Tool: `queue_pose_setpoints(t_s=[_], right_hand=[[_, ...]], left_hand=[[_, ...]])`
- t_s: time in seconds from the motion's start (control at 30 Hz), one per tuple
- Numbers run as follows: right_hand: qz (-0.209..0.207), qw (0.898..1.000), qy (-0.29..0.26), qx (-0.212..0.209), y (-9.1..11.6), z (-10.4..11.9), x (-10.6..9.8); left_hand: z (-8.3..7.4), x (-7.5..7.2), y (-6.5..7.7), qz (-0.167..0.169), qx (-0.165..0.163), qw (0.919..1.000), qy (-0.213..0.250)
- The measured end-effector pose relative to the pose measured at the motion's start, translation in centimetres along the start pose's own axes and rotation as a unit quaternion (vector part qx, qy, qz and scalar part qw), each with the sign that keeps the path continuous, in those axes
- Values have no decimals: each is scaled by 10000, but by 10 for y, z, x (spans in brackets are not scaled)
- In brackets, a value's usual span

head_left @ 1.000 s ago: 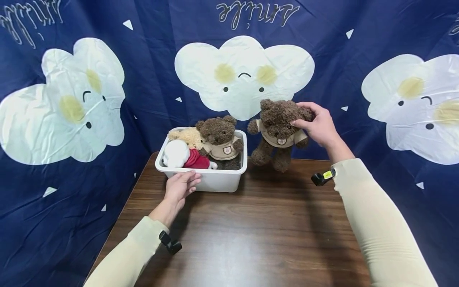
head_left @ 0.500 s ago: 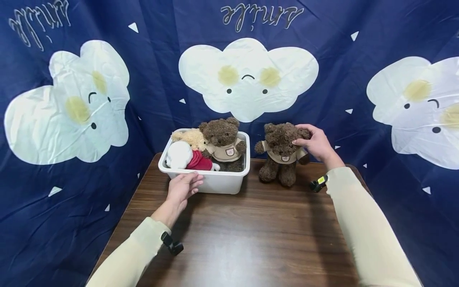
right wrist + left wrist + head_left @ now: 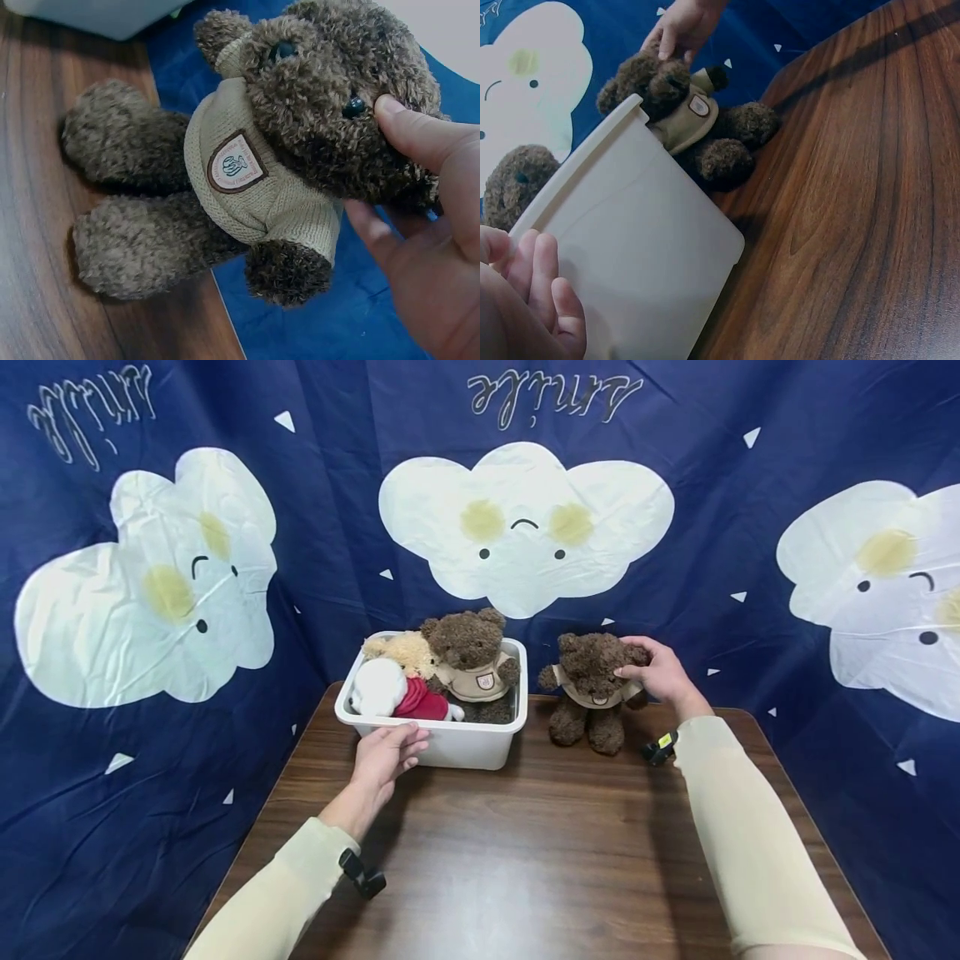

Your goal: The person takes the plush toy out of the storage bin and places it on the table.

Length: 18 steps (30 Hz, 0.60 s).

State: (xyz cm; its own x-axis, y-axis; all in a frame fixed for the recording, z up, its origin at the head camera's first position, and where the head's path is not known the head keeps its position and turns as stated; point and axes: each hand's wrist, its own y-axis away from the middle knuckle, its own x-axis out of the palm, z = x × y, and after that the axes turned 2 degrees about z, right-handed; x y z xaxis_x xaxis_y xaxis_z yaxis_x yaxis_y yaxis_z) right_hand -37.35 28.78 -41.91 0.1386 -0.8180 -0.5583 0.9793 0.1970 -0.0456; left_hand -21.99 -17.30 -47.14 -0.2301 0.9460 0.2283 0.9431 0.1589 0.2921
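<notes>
My right hand (image 3: 660,670) grips the side of the head of a brown teddy bear (image 3: 247,150) in a beige sweater with a badge. The bear's feet are on the table and its body is upright, right of a white plastic bin (image 3: 465,746). My left hand (image 3: 381,762) holds the bin's front rim, with several fingers against the outer wall in the left wrist view. Inside the bin sit another brown teddy bear (image 3: 480,683) in a beige sweater, a cream plush toy (image 3: 408,652), and a white plush toy (image 3: 378,687) in red clothing.
The brown wooden table (image 3: 480,860) has bare wood in front of the bin. Behind and at both sides hangs a dark blue cloth (image 3: 330,527) printed with clouds and small triangles. The bin stands near the table's back left corner.
My right hand has lowered the brown teddy bear from above the table's back edge until its feet rest on the wood. The left hand stays at the bin's rim.
</notes>
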Motion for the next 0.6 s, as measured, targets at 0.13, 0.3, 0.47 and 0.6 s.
queue_pose_setpoints(t_s=[0.13,0.3,0.47,0.6], right_hand=[[138,9998,137,18,-2,-4,3],[123,9994,334,58,-5,-2,8],[95,9985,538,-3,-8,-3,11],[-22,9961,877,7,-11,-6,12]], left_hand=[[0,0,1,27,22,10000,-41],[-1,0,0,49,29,10000,-47],[-2,0,1,28,10,10000,-86],[-1,0,2,-5,-19,10000,-78]])
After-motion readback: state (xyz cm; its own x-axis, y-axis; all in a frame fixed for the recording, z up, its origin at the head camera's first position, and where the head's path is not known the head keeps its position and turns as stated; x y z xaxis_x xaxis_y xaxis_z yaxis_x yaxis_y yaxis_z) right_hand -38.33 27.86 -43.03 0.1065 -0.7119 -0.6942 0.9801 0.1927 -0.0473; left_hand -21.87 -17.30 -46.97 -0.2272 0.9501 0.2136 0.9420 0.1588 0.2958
